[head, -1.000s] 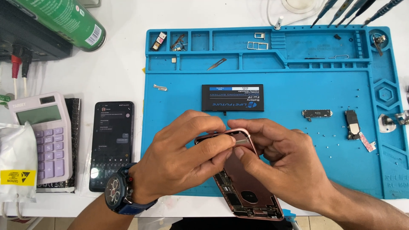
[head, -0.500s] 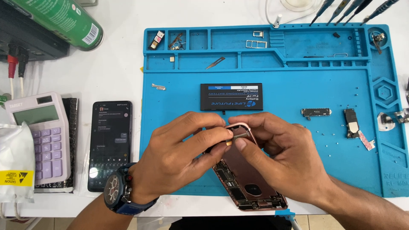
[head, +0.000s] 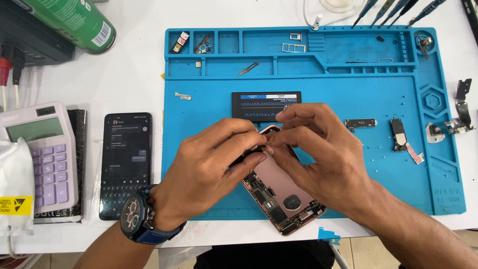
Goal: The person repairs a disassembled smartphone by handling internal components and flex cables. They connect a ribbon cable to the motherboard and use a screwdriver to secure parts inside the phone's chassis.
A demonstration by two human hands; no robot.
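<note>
Opened rose-gold phone housing [head: 281, 192] lying at six o'clock on the blue repair mat [head: 209, 124], black battery [head: 265, 105] at twelve o'clock of it. Left hand [head: 206, 169] and right hand [head: 318, 149] meeting over its top edge, fingertips pinched shut there; whether the grip holds a small part, cannot tell.

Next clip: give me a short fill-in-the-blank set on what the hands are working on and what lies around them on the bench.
1. Both hands, left hand and right hand, pinch the top end of an opened ____ gold phone housing.
2. The housing lies on a ____ work mat.
3. The left wrist wears a ____.
4. Left of the mat lies a black phone, and beyond it a pale ____ with lilac keys.

Missing words: rose; blue; watch; calculator
</note>
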